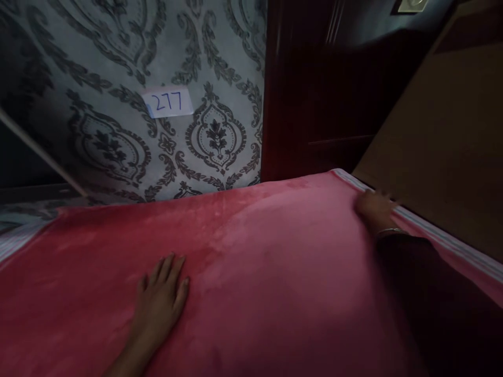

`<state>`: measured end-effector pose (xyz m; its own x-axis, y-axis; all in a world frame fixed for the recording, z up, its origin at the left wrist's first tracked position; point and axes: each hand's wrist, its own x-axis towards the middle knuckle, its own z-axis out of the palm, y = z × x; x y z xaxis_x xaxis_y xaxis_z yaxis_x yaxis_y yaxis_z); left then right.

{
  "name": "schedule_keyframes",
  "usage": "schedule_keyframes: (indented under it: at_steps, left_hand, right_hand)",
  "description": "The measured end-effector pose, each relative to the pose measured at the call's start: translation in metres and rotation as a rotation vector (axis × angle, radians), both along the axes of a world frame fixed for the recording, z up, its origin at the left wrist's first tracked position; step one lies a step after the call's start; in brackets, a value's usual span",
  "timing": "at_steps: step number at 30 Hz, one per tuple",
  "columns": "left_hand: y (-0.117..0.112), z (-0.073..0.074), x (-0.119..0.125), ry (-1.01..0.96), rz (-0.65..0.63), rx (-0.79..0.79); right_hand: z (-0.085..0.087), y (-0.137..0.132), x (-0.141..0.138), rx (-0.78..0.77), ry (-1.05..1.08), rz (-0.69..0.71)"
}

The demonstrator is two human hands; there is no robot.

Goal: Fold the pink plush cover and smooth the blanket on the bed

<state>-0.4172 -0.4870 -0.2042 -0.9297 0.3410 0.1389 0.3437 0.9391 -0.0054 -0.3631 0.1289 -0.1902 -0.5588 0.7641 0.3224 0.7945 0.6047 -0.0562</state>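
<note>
A pink plush cover [275,251] is spread over a wide flat surface, with a darker red patch on its left part where the pile lies differently. My left hand [157,298] rests palm down on this cover, fingers stretched and slightly apart. At the cover's right border, by the striped trim [444,235], is my right hand [375,209], with a thin bracelet at the wrist and a dark sleeve. Motion blurs its fingers, so whether they grip the edge cannot be made out.
Damask wallpaper [216,133] rises behind the far edge, with a paper label [168,102] reading 277. Dark reddish wood panelling [314,104] stands beside it. A large brown panel [444,141] borders the right side. At left, a thin pale rod [43,152] slants down.
</note>
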Motion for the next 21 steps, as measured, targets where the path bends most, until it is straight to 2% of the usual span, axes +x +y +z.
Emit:
schedule_keyframes:
  at_steps: [2,5,8,9,11,12,14,16,18,21]
  left_hand:
    - [0.002,0.002,0.001,-0.010,0.001,0.005]
    - [0.002,0.004,0.002,-0.020,0.006,0.018]
    - [-0.002,0.002,0.000,-0.017,-0.006,0.030]
    - [-0.005,0.000,0.000,-0.010,-0.012,0.035]
    - [-0.010,-0.003,-0.003,0.009,-0.025,0.045]
    - [-0.012,-0.005,-0.004,0.019,-0.031,0.051]
    - [-0.016,-0.009,-0.005,0.029,-0.043,0.060]
    - [-0.019,-0.013,-0.007,0.043,-0.040,0.072]
    - [-0.021,-0.016,-0.008,0.057,-0.031,0.083]
    - [-0.023,-0.020,-0.008,0.075,-0.018,0.090]
  right_hand:
    - [0.011,-0.053,-0.031,-0.022,-0.020,0.179]
    - [0.010,-0.163,-0.077,-0.108,-0.053,0.792]
    - [-0.006,-0.273,-0.107,-0.151,-0.074,1.336]
    - [-0.011,-0.299,-0.114,-0.154,-0.082,1.485]
    - [-0.018,-0.324,-0.129,-0.178,-0.127,1.632]
    - [-0.019,-0.320,-0.137,-0.187,-0.153,1.634]
    - [-0.016,-0.283,-0.154,-0.185,-0.192,1.522]
    - [-0.010,-0.215,-0.164,-0.154,-0.196,1.314]
    - [-0.005,-0.131,-0.162,-0.154,-0.199,1.043]
    - [-0.006,-0.015,-0.129,-0.114,-0.055,0.569]
